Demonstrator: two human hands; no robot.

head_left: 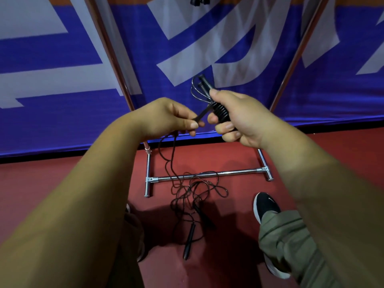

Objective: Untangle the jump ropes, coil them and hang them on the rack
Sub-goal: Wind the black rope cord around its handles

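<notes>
Currently, the right hand [239,117] grips a coiled jump rope [221,112], the left hand [166,117] just beside it pinches a black strand [200,117], and below both a tangled rope [197,190] lies on the floor [239,204] across the rack [239,173].

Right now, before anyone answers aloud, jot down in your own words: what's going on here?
A person is working on jump ropes above a chrome rack base. The right hand grips a coiled rope bundle, its handles pointing up. The left hand pinches a black strand leading to that bundle. A tangled rope lies on the red floor across the base bar. This bundle is not yet hung.
</notes>
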